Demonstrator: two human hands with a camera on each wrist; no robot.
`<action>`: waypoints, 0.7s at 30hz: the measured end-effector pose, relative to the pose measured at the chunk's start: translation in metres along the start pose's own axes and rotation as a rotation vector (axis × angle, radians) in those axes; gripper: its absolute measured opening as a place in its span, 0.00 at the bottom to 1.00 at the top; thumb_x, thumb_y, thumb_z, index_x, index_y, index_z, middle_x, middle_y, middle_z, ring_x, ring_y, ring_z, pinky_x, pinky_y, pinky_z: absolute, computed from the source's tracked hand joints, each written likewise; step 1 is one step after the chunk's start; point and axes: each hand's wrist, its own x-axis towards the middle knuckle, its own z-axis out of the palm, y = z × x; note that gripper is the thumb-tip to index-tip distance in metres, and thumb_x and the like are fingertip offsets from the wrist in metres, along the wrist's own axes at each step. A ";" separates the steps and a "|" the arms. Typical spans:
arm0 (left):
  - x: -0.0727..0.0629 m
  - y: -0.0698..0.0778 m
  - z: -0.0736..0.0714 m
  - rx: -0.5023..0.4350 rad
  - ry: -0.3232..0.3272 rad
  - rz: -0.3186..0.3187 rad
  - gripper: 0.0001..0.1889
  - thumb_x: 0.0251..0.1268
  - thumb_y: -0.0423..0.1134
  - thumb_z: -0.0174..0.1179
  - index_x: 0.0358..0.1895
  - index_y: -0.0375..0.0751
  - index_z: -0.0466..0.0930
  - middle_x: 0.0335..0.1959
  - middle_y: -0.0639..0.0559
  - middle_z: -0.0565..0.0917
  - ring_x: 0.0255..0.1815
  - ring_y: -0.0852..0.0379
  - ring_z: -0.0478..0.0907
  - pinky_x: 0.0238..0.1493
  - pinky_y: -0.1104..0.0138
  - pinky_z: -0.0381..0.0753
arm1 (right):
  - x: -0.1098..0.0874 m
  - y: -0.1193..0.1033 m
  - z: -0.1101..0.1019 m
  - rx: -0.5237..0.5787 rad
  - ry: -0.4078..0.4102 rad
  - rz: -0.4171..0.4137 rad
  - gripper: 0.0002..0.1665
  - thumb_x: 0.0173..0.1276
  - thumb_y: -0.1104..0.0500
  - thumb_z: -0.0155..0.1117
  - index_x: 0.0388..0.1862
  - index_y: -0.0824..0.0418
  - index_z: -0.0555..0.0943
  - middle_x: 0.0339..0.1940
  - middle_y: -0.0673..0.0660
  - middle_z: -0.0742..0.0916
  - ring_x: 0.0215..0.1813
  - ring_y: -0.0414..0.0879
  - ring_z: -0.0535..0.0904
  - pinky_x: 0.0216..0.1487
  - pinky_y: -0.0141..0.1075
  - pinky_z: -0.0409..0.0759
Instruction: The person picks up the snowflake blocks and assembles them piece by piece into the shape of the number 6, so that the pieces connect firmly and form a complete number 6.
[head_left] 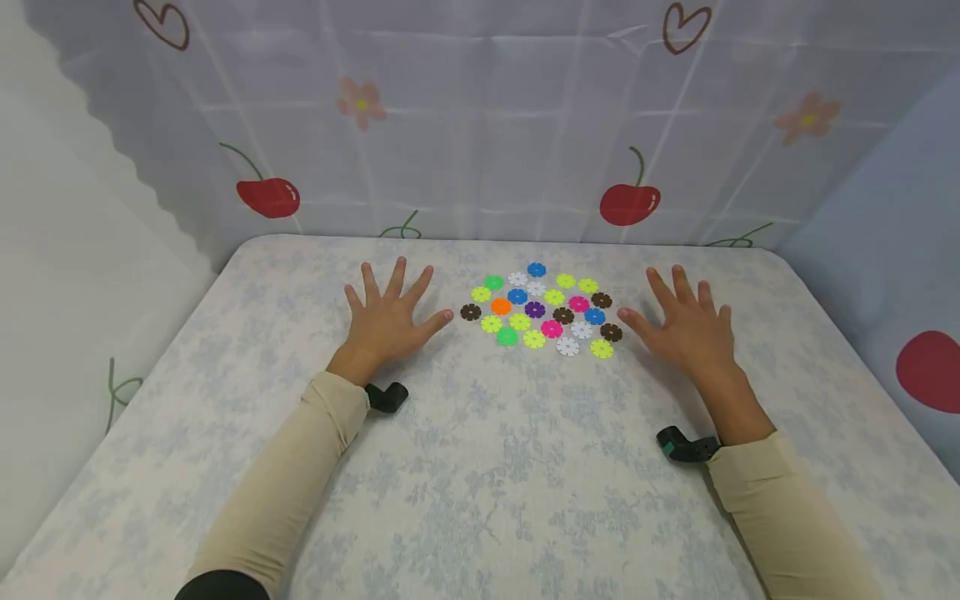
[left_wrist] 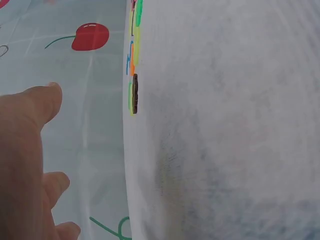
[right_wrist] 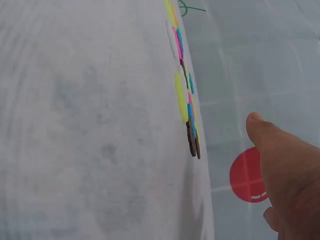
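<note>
Several flat, notched plastic discs lie loosely spread in the middle of the table. Among them are an orange disc (head_left: 501,307), a purple disc (head_left: 535,310), a pink disc (head_left: 551,329), a green disc (head_left: 507,337) and a dark brown disc (head_left: 470,312). To their left my left hand (head_left: 386,321) spreads its fingers and holds nothing; its thumb is nearest the brown disc. On the other side my right hand (head_left: 690,329) is likewise spread, its thumb pointing at the discs. Both wrist views show the discs edge-on, with a thumb (left_wrist: 47,102) apart from them.
A pale table cloth (head_left: 480,467) with a faint blue pattern covers the table. Behind the far edge hangs a curtain (head_left: 480,125) printed with cherries, flowers and hearts. Dark wrist devices sit by the left cuff (head_left: 387,397) and the right cuff (head_left: 686,446).
</note>
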 end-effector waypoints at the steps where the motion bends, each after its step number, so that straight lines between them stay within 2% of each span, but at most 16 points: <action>1: 0.000 0.000 0.000 -0.001 0.000 0.001 0.47 0.66 0.78 0.40 0.83 0.60 0.44 0.83 0.42 0.37 0.75 0.22 0.23 0.65 0.25 0.29 | 0.000 -0.001 -0.001 0.002 0.003 -0.007 0.58 0.69 0.22 0.45 0.85 0.54 0.47 0.82 0.70 0.49 0.77 0.78 0.40 0.65 0.77 0.40; 7: 0.000 0.004 -0.005 -0.058 0.018 0.033 0.47 0.66 0.78 0.40 0.83 0.60 0.44 0.83 0.43 0.39 0.77 0.25 0.25 0.66 0.26 0.33 | -0.002 -0.016 -0.009 0.003 -0.004 -0.040 0.57 0.69 0.23 0.48 0.85 0.53 0.48 0.81 0.70 0.52 0.76 0.78 0.46 0.66 0.77 0.42; 12: 0.002 0.015 -0.021 -0.109 0.066 0.066 0.46 0.68 0.76 0.42 0.83 0.57 0.50 0.83 0.44 0.45 0.79 0.27 0.33 0.67 0.27 0.41 | -0.001 -0.041 -0.019 -0.005 -0.030 -0.082 0.54 0.69 0.28 0.55 0.84 0.53 0.53 0.80 0.70 0.57 0.76 0.75 0.51 0.67 0.75 0.43; 15: 0.002 0.028 -0.032 -0.130 0.105 0.118 0.42 0.71 0.71 0.47 0.80 0.51 0.58 0.81 0.42 0.54 0.78 0.28 0.43 0.69 0.31 0.48 | -0.002 -0.055 -0.022 -0.014 -0.010 -0.167 0.49 0.69 0.33 0.61 0.80 0.57 0.63 0.76 0.69 0.67 0.74 0.71 0.61 0.67 0.75 0.48; 17: 0.002 0.038 -0.035 -0.157 0.118 0.173 0.38 0.72 0.66 0.51 0.77 0.46 0.65 0.78 0.41 0.62 0.77 0.32 0.53 0.70 0.36 0.55 | -0.003 -0.063 -0.022 -0.013 -0.010 -0.232 0.43 0.68 0.38 0.65 0.75 0.60 0.71 0.70 0.69 0.75 0.69 0.69 0.68 0.66 0.73 0.57; 19: 0.002 0.049 -0.033 -0.174 0.118 0.236 0.34 0.72 0.61 0.55 0.72 0.43 0.72 0.72 0.42 0.70 0.73 0.36 0.63 0.69 0.42 0.63 | -0.005 -0.070 -0.019 0.010 -0.036 -0.290 0.36 0.67 0.43 0.70 0.68 0.61 0.78 0.62 0.69 0.80 0.63 0.67 0.74 0.62 0.68 0.66; 21: 0.004 0.058 -0.029 -0.191 0.099 0.284 0.30 0.71 0.57 0.59 0.68 0.42 0.77 0.66 0.44 0.77 0.65 0.41 0.72 0.62 0.48 0.72 | -0.005 -0.076 -0.015 0.037 -0.089 -0.321 0.30 0.65 0.48 0.73 0.62 0.61 0.83 0.57 0.68 0.82 0.60 0.66 0.75 0.58 0.63 0.74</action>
